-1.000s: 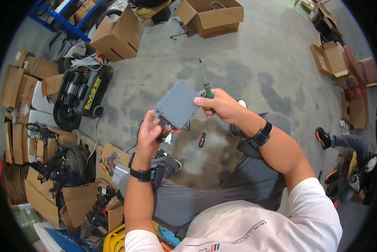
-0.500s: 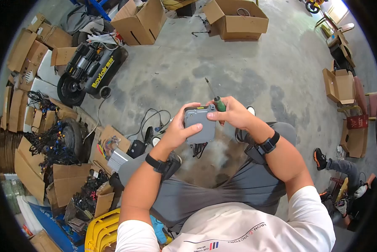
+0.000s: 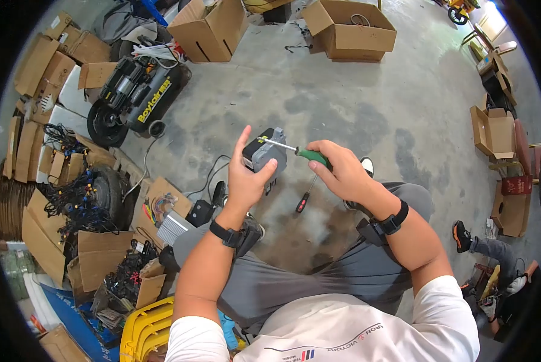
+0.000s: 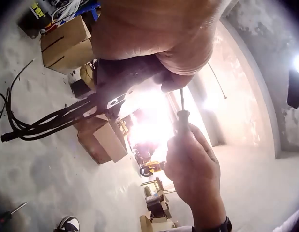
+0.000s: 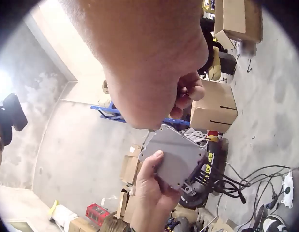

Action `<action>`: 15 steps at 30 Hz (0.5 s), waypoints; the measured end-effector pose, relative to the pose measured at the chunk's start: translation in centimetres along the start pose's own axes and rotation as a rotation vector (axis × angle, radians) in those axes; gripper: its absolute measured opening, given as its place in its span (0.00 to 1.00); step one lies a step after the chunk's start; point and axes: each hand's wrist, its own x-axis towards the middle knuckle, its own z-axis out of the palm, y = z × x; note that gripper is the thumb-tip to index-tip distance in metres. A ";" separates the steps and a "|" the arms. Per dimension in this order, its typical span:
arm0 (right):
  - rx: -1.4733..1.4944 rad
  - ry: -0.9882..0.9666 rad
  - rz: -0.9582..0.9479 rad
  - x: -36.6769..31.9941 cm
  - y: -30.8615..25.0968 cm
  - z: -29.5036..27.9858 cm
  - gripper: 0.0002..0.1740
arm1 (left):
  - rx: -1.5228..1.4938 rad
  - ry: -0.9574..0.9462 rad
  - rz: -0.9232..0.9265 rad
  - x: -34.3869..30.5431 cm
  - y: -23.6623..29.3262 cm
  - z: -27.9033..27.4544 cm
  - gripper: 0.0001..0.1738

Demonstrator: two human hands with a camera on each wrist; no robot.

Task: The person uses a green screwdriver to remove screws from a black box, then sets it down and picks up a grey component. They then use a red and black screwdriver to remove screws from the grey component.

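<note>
My left hand (image 3: 246,184) grips a grey flat metal box (image 3: 258,157), its thumb on the near face. The box is tilted up, with a yellow-marked dark side facing up. Black cables (image 5: 219,182) hang from one edge of it in the right wrist view. In my right hand (image 3: 347,174) is a screwdriver with a green handle (image 3: 314,158). Its shaft points left, and the tip overlaps the box's upper edge in the head view. The left wrist view shows the right hand (image 4: 193,169) around the handle, the tip hidden behind the left hand.
A second screwdriver (image 3: 303,203) with a red and black handle lies on the floor between the feet. At the left are an air compressor (image 3: 140,99), opened cartons of wiring (image 3: 110,259) and a yellow crate (image 3: 146,329). Another person's leg (image 3: 490,247) shows at the right.
The box has turned from lying face up to standing tilted in the left hand. My right hand has come off it and moved right, swinging the screwdriver from pointing away to pointing left at the box.
</note>
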 end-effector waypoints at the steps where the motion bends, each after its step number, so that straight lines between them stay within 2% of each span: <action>1: -0.018 -0.016 -0.009 0.0 -0.4 -0.2 0.16 | 0.015 0.032 0.010 0.0 0.2 0.0 0.42; 7: -0.018 -0.025 -0.030 -0.1 -1.1 -0.4 0.16 | 0.005 0.087 0.050 0.6 0.3 -0.1 0.35; 15: 0.001 0.029 -0.089 -0.3 -0.7 -0.2 0.17 | 0.006 0.114 0.055 1.1 0.5 -0.2 0.34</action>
